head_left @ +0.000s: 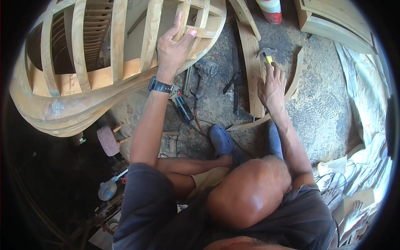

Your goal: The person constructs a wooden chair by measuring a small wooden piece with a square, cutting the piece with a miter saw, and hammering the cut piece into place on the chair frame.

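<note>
My left hand [173, 50] is at the end of a ribbed wooden boat frame [137, 68]. Its index finger lies along one side of an upright wooden rib [183, 20] and the thumb on the other, gripping it. The thumb tip touches a short wooden crosspiece [206, 33]. On the right, my right hand [273, 85] stretches over a claw hammer [266, 52] with a yellow handle. Its fingers are extended, the thumb apart, and they cover most of the handle. The hammer's head shows beyond my fingertips, beside a long plank [250, 62].
Curved wooden strips [295, 79] and a metal square [236, 89] lie on the rough floor. A power drill [206, 68], another power tool [183, 106] with a cord, and a mallet [109, 141] sit near the hull. A red-and-white can [273, 12] stands beyond.
</note>
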The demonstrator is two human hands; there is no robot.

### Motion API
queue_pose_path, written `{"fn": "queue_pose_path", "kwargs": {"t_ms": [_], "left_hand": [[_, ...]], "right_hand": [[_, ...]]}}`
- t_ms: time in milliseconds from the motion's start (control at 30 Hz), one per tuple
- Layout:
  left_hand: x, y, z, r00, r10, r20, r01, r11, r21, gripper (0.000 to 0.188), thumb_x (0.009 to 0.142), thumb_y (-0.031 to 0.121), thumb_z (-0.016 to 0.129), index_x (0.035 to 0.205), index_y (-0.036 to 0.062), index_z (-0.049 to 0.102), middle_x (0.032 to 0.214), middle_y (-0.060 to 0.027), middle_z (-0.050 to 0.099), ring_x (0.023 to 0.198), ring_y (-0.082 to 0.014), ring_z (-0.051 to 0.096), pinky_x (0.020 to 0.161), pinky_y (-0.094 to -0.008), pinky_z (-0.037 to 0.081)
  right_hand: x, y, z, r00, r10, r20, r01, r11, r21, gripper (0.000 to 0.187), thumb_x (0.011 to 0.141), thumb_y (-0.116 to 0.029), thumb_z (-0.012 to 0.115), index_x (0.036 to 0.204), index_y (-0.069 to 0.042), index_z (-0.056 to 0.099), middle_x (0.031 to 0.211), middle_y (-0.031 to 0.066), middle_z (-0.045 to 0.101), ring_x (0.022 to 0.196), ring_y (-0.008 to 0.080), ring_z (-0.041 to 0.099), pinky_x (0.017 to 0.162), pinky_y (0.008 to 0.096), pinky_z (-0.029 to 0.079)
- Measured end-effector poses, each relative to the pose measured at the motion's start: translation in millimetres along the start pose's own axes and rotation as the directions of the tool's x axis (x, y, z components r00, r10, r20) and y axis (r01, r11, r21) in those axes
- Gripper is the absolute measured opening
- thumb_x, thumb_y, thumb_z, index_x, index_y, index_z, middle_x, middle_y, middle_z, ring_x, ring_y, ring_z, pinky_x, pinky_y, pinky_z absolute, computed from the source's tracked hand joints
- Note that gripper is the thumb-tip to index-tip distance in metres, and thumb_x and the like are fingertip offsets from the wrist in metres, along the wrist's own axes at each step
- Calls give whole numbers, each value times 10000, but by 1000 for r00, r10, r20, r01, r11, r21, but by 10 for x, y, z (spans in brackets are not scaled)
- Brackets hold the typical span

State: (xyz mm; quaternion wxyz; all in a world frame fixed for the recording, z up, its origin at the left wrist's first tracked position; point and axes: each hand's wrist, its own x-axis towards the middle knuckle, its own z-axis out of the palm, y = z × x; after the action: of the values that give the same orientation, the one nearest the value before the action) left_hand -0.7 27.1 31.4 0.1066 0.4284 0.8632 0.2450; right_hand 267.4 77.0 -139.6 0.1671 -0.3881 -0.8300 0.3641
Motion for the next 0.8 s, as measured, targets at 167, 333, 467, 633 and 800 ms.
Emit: {"fn": "queue_pose_path", "kwargs": {"t_ms": [167, 333, 467, 633, 800], "left_hand": [[-54, -154, 17, 999, 35, -39, -35, 999, 1, 720, 906, 307, 787, 1528, 87, 499, 1283, -194, 712, 1180, -220, 678, 1030, -349, 497], [-10, -57, 6, 991, 112, -75, -118, 989, -87, 832, 912, 325, 778, 1592, 73, 369, 1370, -247, 641, 1243, -301, 650, 1055, -373, 480], [-322, 69, 85, 966, 156, -206, -111, 970, 215, 763, 936, 366, 721, 1541, 20, 413, 1496, -240, 489, 1349, -402, 504, 1105, -454, 435], [-1332, 42, -111, 987, -136, 87, 161, 782, -602, 481, 1005, 123, 672, 1437, 0, 499, 1321, -161, 599, 1215, -196, 609, 1002, -337, 517], [-2042, -647, -603, 916, -371, -148, 86, 545, -834, 458, 1006, 61, 672, 1407, -43, 478, 1235, -124, 650, 1135, -146, 639, 994, -281, 519]], "right_hand": [[653, -815, -73, 957, -271, -106, 290, 873, 392, 542, 948, -212, 695, 1391, 11, 478, 1223, 241, 613, 1051, 417, 640, 900, 447, 528], [1346, -1185, 192, 869, -470, -152, 492, 854, 169, 247, 942, -230, 694, 1088, -43, 623, 1007, 179, 663, 902, 381, 672, 783, 467, 544], [1209, -1199, 19, 818, -538, -204, 562, 823, 83, 198, 893, -217, 727, 972, -57, 643, 902, 145, 660, 841, 350, 671, 750, 442, 545], [662, -1474, -367, 585, -810, -32, 809, 581, 90, 394, 753, -142, 805, 1111, -43, 675, 879, 86, 635, 806, 289, 660, 716, 405, 527], [302, -2084, -184, 601, -685, 412, 563, 729, 390, 685, 877, -278, 821, 1422, -23, 494, 1013, 129, 622, 827, 258, 622, 771, 389, 535]]}}
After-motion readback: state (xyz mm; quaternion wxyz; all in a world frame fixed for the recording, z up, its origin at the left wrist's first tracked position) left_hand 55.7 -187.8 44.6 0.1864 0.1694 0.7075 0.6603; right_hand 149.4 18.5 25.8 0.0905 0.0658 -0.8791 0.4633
